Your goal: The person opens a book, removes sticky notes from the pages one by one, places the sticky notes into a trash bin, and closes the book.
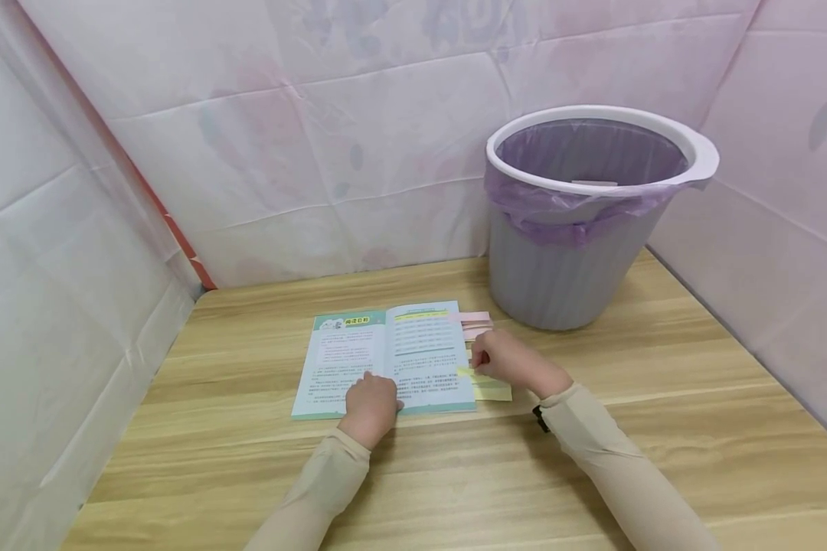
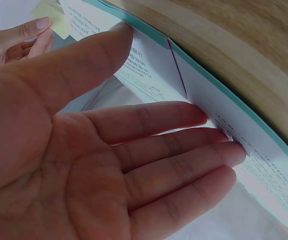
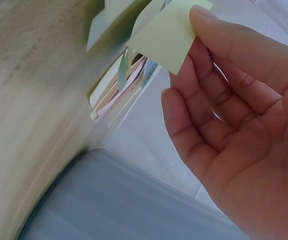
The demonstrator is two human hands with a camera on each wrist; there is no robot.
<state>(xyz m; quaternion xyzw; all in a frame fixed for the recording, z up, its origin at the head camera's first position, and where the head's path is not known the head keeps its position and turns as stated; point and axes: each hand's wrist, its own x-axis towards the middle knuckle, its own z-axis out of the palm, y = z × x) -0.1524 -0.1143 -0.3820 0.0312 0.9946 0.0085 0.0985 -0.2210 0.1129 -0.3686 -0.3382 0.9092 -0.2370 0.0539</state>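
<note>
An open book (image 1: 341, 360) with printed pages and green borders lies on the table. My left hand (image 1: 374, 402) rests on its lower middle; in the left wrist view its fingers (image 2: 158, 117) extend loosely against the pages. At the book's right edge, my right hand (image 1: 513, 360) pinches a pale yellow sticky note (image 3: 166, 37) between thumb and fingers. Other yellow sticky notes (image 1: 494, 392) stick out below that hand, and pink sticky notes (image 1: 475, 317) stick out above it from the same edge.
A grey trash bin (image 1: 558, 268) with a white rim and a purple liner (image 1: 579, 233) stands behind the right hand. Something pale shows inside it. Patterned white sheeting (image 1: 317, 168) hangs behind and on both sides of the wooden table (image 1: 227, 428).
</note>
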